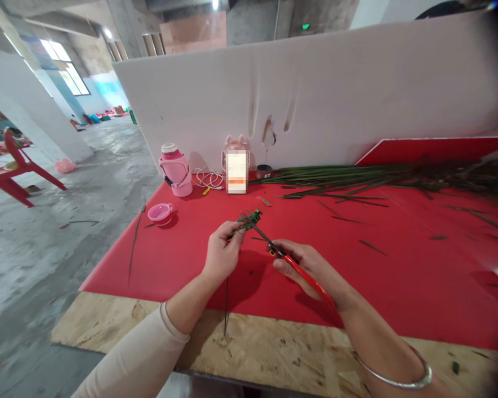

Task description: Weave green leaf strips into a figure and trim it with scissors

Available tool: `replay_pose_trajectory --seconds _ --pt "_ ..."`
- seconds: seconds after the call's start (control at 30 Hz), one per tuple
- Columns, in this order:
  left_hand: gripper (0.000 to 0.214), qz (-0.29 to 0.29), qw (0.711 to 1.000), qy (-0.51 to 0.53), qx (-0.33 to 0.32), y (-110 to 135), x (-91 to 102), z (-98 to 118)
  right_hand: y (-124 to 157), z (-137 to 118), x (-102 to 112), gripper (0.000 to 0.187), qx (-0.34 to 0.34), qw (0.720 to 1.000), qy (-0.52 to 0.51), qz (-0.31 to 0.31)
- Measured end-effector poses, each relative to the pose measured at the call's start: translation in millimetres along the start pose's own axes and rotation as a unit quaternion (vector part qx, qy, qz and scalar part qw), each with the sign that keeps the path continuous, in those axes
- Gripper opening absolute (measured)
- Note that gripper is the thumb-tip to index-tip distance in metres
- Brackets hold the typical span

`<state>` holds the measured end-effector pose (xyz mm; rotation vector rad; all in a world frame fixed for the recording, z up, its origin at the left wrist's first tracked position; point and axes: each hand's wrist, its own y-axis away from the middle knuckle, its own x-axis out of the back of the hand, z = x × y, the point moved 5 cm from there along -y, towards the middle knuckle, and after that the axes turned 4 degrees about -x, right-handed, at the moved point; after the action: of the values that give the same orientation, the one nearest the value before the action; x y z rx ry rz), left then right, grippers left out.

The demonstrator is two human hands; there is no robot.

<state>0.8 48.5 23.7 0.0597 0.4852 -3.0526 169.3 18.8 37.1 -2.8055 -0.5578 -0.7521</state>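
Note:
Between the thumb and fingers of my left hand (225,250) is a small woven piece of green leaf strips (251,219), with a long thin strand hanging below the hand. My right hand (301,262) is closed around a pair of red-handled scissors (302,275). Their dark metal blades reach up and left to the green piece and touch or overlap it. Whether the blades are cutting a strip I cannot tell. Both hands are above the red sheet (216,276) that covers the table.
A pink bottle (179,176), a white cable (208,178), a phone-like screen (236,172) and a pink cup (161,214) stand at the back left. Long green leaves (336,176) lie along the white panel (315,88). Bare board (274,337) forms the near edge.

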Motion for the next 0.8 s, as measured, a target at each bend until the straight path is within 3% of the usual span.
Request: replay_pose_trajectory --seconds 0.33,0.53,0.7,0.73,0.8 --pt "0.025 -0.038 0.988 0.127 0.084 -1 -4.8 -7 5 -1 -4 0.038 -0.029 0.993 -0.113 -0.024" --pt "0.026 -0.022 0.987 0.131 0.089 0 -5.1 -6 5 -1 -2 0.039 -0.035 0.993 -0.105 -0.036" --pt "0.032 -0.02 0.986 0.117 0.118 1 -6.0 -11 6 -6 -9 0.034 0.016 0.994 -0.078 -0.078" --pt "0.034 -0.013 0.985 0.119 0.124 1 -5.5 -12 5 -7 -8 0.034 0.03 0.995 -0.08 -0.059" --pt "0.035 -0.001 0.984 0.123 0.127 0 -4.7 -15 1 -1 1 0.038 0.034 0.995 -0.09 0.04"
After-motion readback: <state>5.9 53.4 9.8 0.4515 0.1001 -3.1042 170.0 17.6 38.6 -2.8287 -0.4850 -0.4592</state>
